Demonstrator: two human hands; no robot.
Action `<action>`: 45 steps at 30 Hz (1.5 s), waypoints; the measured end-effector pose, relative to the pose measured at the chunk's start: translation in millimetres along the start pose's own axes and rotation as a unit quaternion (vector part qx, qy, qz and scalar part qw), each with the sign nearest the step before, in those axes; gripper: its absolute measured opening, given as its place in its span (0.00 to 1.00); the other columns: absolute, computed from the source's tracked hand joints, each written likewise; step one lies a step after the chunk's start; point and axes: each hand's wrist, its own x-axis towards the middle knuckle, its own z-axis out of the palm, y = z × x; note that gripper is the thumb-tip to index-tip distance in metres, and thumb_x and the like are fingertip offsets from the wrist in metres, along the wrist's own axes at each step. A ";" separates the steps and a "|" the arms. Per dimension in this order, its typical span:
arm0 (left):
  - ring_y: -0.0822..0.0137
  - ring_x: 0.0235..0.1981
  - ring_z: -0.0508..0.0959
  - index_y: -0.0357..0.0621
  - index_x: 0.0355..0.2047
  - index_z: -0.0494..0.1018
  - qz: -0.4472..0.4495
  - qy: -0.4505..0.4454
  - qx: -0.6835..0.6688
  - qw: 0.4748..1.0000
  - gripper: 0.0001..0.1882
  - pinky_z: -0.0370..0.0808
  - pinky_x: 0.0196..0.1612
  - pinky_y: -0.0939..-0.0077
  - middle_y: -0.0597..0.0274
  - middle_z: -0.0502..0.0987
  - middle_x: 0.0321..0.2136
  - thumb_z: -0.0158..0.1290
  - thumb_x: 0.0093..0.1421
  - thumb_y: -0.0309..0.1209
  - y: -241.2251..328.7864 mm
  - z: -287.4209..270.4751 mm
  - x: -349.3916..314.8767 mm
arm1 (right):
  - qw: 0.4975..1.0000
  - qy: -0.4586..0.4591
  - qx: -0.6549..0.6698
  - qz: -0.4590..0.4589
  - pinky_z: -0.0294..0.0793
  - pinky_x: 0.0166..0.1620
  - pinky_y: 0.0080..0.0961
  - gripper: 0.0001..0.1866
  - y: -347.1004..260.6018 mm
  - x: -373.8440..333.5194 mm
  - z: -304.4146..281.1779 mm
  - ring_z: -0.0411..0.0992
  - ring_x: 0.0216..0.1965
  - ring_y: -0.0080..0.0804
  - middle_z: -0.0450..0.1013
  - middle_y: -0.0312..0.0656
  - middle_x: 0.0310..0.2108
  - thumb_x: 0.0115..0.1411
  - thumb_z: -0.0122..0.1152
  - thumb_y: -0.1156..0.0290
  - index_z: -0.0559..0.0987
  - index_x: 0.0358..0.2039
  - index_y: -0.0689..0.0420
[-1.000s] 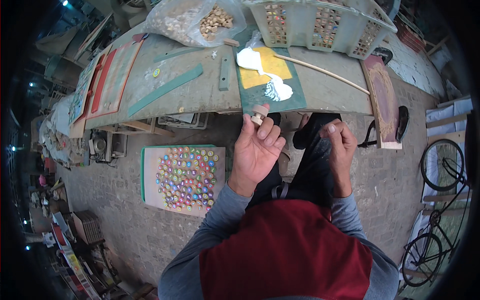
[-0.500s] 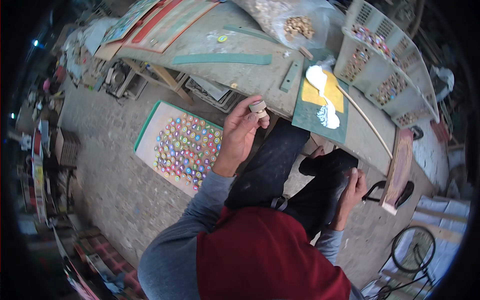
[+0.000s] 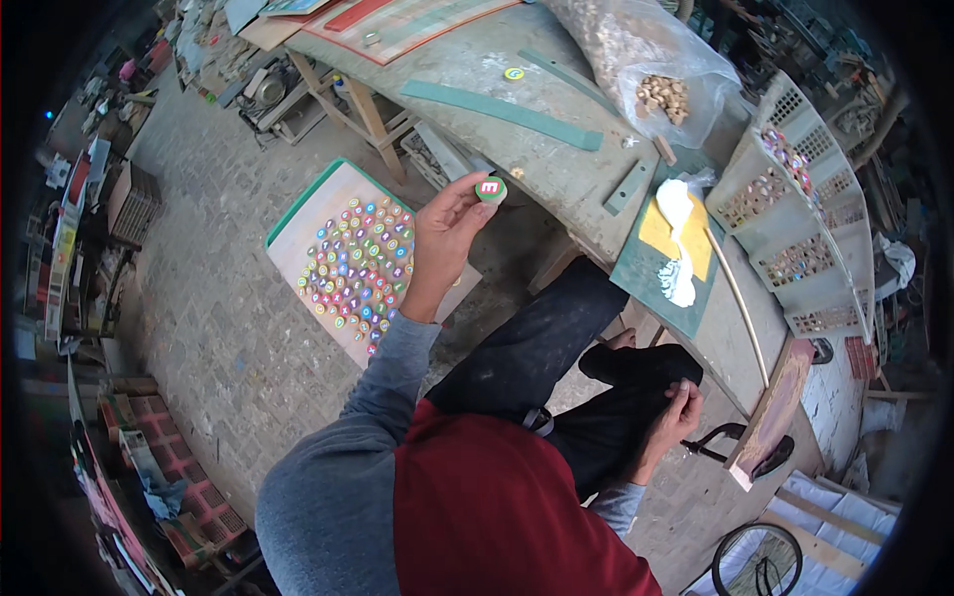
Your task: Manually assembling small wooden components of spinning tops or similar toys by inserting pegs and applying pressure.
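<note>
Between its thumb and fingers, my raised left hand [image 3: 443, 233] pinches a small round wooden disc [image 3: 490, 190], its green face with a light mark on red turned up. Below and left of that hand lies a pale green-edged tray [image 3: 288, 248], bearing rows of similar discs with coloured faces. Over my right knee, away from the bench, my right hand [image 3: 680, 414] is closed, thumb and fingertips pressed together; whatever it may hold is too small to make out. On the bench, white paste [image 3: 675, 206] is spread over a yellow sheet [image 3: 699, 238] on a green board [image 3: 641, 278].
The workbench [image 3: 462, 134] carries green strips [image 3: 497, 112], a stick [image 3: 737, 303], one loose disc [image 3: 513, 74] and a clear bag [image 3: 636, 45] of plain wooden pieces. A white basket [image 3: 785, 228] of discs leans at right. A clamp [image 3: 715, 437] grips a wooden board [image 3: 780, 402].
The disc in my left hand has turned: its plain wooden side showed before, its green face shows now. My whole view has shifted; my right hand stays pinched near the knee.
</note>
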 end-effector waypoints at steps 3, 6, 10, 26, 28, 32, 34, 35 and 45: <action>0.72 0.41 0.78 0.34 0.53 0.69 0.025 0.045 -0.009 0.999 0.19 0.76 0.44 0.81 0.58 0.78 0.40 0.49 0.61 0.14 -11.3 -15.1 5.5 | 0.999 0.032 -0.021 -0.006 0.67 0.37 0.20 0.10 0.2 2.1 -2.0 0.67 0.30 0.21 0.72 0.37 0.28 0.68 0.53 0.69 0.76 0.36 0.64; 0.69 0.45 0.78 0.32 0.50 0.69 0.040 0.085 0.015 0.995 0.16 0.75 0.49 0.79 0.55 0.77 0.44 0.48 0.61 0.15 -31.0 -43.4 5.5 | 0.996 0.058 -0.059 -0.023 0.66 0.36 0.20 0.11 5.1 7.3 -7.1 0.66 0.28 0.21 0.72 0.37 0.27 0.68 0.53 0.68 0.76 0.34 0.64; 0.73 0.39 0.78 0.34 0.47 0.68 0.040 0.175 0.050 0.983 0.16 0.76 0.41 0.79 0.58 0.78 0.39 0.50 0.58 0.14 -54.2 -99.2 4.0 | 0.995 0.062 -0.076 -0.013 0.66 0.37 0.19 0.11 4.7 12.4 -12.0 0.66 0.28 0.20 0.72 0.36 0.26 0.68 0.52 0.68 0.76 0.33 0.63; 0.66 0.33 0.81 0.31 0.52 0.70 -0.118 0.361 0.101 0.919 0.19 0.79 0.37 0.78 0.53 0.79 0.38 0.49 0.60 0.24 -199.8 -365.9 55.3 | 0.980 0.087 -0.177 -0.003 0.66 0.35 0.21 0.16 26.7 12.9 -19.1 0.66 0.32 0.24 0.72 0.37 0.31 0.69 0.52 0.63 0.77 0.38 0.66; 0.67 0.34 0.81 0.35 0.48 0.75 -0.134 0.294 0.328 0.888 0.18 0.78 0.39 0.74 0.55 0.81 0.36 0.53 0.57 0.28 -218.8 -374.8 85.0 | 0.974 0.097 -0.207 -0.010 0.66 0.36 0.21 0.16 29.7 13.5 -21.0 0.65 0.32 0.24 0.71 0.37 0.31 0.69 0.52 0.63 0.77 0.39 0.66; 0.58 0.38 0.83 0.43 0.41 0.80 -0.175 0.180 0.591 0.767 0.15 0.78 0.43 0.66 0.52 0.83 0.34 0.56 0.52 0.30 -246.2 -398.8 128.8 | 0.971 0.086 -0.222 -0.029 0.68 0.44 0.26 0.18 41.3 15.7 -30.1 0.68 0.37 0.28 0.73 0.42 0.35 0.69 0.51 0.63 0.76 0.43 0.69; 0.52 0.38 0.82 0.45 0.40 0.80 -0.179 0.124 0.623 0.751 0.15 0.78 0.44 0.64 0.49 0.82 0.34 0.56 0.51 0.32 -257.2 -412.7 143.6 | 0.968 0.080 -0.238 -0.028 0.67 0.46 0.27 0.19 37.5 15.6 -27.5 0.68 0.37 0.29 0.74 0.44 0.36 0.69 0.51 0.62 0.76 0.43 0.69; 0.52 0.40 0.82 0.45 0.40 0.80 -0.196 0.066 0.663 0.719 0.15 0.77 0.45 0.63 0.49 0.82 0.35 0.56 0.51 0.32 -262.2 -419.1 149.3 | 0.965 0.072 -0.251 -0.030 0.67 0.47 0.27 0.20 34.5 15.6 -26.7 0.68 0.38 0.31 0.74 0.46 0.37 0.69 0.51 0.61 0.75 0.44 0.69; 0.50 0.44 0.79 0.45 0.39 0.79 -0.166 -0.142 0.762 0.610 0.14 0.76 0.49 0.59 0.48 0.79 0.39 0.53 0.51 0.29 -301.3 -430.4 173.0 | 0.946 0.082 -0.312 -0.038 0.68 0.47 0.30 0.19 32.7 18.8 -23.8 0.70 0.39 0.33 0.75 0.48 0.39 0.69 0.53 0.62 0.77 0.43 0.70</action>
